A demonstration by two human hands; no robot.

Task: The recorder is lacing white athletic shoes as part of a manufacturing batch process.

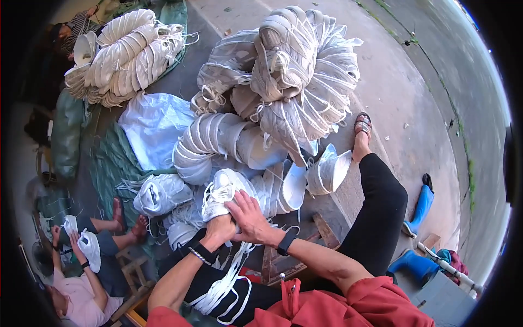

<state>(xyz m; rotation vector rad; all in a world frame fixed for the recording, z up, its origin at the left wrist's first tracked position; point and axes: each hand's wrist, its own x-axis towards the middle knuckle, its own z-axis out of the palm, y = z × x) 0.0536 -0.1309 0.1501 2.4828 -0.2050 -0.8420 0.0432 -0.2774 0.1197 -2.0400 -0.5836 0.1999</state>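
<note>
The left hand (219, 230) is at the near end of a white shoe (223, 188), its fingers hidden by the shoe, so I cannot tell whether they grip it. The right hand (251, 219) is uncurled, its fingers laid against the shoe's near right side, close beside the left hand. The shoe is in the middle of the scene, in front of a heap of other white shoes. Long white laces (226, 286) hang below the hands and spread over the person's dark trousers.

Just beyond the shoe, a curved row of nested shoes (210, 141) bends toward the left. Farther away rises a large pile of pale shoes (305, 71), with loose laces trailing over it. A white sack (155, 128) lies left of the curved row, partly over green cloth (114, 155). Another bundle of shoes (128, 60) sits at the far left.

At the near left, a co-worker in a pink shirt (81, 297) has both hands on white shoes. On the right, the person's foot in a sandal (363, 124) rests on the floor (389, 103). One blue boot (420, 210) lies farther off, and another blue boot (414, 267) is nearer.
</note>
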